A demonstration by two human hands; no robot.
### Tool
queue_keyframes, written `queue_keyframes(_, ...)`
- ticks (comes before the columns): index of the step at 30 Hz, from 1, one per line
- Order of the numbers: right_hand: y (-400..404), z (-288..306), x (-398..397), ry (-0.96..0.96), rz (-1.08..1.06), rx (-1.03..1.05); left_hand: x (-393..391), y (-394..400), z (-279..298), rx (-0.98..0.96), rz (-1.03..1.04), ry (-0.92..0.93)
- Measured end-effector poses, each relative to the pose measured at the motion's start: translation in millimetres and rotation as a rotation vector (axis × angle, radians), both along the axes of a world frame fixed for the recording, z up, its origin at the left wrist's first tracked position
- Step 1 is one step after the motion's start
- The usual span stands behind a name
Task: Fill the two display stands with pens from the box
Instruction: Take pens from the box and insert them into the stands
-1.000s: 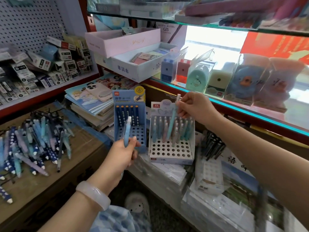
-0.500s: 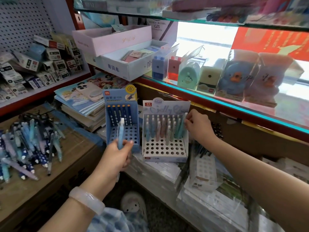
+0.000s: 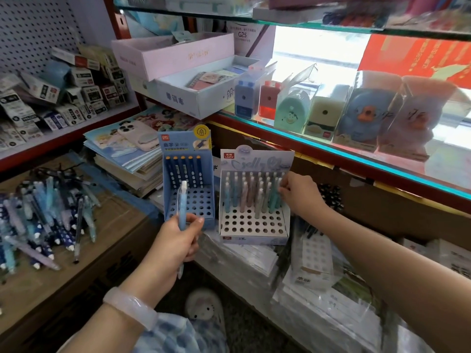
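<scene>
Filling is partly done on both of the two stands. The blue stand (image 3: 187, 184) at 11 o'clock holds one back row of five dark pens. The white stand (image 3: 254, 200) at 12 o'clock holds roughly three rows; front holes remain open. The left hand (image 3: 175, 240) grips one light-blue pen (image 3: 182, 205). The right hand (image 3: 298, 192) pinches a teal pen in the white stand. Loose pens (image 3: 43, 220) lie at 9 o'clock.

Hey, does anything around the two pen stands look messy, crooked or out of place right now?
Yes. The loose pens lie in a jumbled heap on the cardboard box at left, pointing every way. Behind it, small packets on the shelf are tumbled and tilted. Both stands, blue stand and white stand, sit upright.
</scene>
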State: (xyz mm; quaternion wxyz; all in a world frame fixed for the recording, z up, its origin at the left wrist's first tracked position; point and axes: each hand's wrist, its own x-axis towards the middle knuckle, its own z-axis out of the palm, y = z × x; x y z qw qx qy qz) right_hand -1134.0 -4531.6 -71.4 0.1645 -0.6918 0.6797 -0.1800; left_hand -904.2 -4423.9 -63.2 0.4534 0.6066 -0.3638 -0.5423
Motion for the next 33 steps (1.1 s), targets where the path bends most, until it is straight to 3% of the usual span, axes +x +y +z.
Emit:
queue_keyframes(7, -14, -9, 10, 0.281, -0.051, 0.096, 0, 2, 6, -0.044, -0.008, 0.065)
queue_keyframes(13, -8, -5, 7, 0.286, -0.042, 0.115, 4, 9, 16, -0.118, -0.056, 0.256)
queue_keyframes(15, 3, 7, 12, 0.289, -0.053, -0.003, 6, 10, 16, -0.097, -0.084, 0.243)
queue_keyframes(17, 18, 24, 25, 0.151, 0.057, -0.100, 4, 10, 15, -0.071, -0.119, 0.184)
queue_keyframes(18, 27, 35, 34, 0.000, 0.176, -0.054, 2, 11, 14, -0.064, -0.142, 0.155)
queue_keyframes(20, 40, 53, 53, -0.350, 0.437, 0.151, -3, 12, 16, -0.051, -0.192, 0.142)
queue_keyframes(22, 47, 61, 65, -0.586, 0.566, 0.325, -6, 15, 21, -0.032, -0.234, 0.232)
queue_keyframes(25, 48, 59, 74, -0.798, 0.681, 0.481, -3, 22, 32, -0.015, -0.291, 0.464)
queue_keyframes(28, 48, 54, 76, -0.990, 0.740, 0.574, 4, 26, 39, -0.006, -0.323, 0.579)
queue_keyframes(31, 49, 54, 80, -1.122, 0.738, 0.627, 6, 26, 42, 0.041, -0.347, 0.594)
queue_keyframes(33, 50, 57, 82, -1.162, 0.686, 0.616, 5, 26, 40, 0.080, -0.373, 0.497)
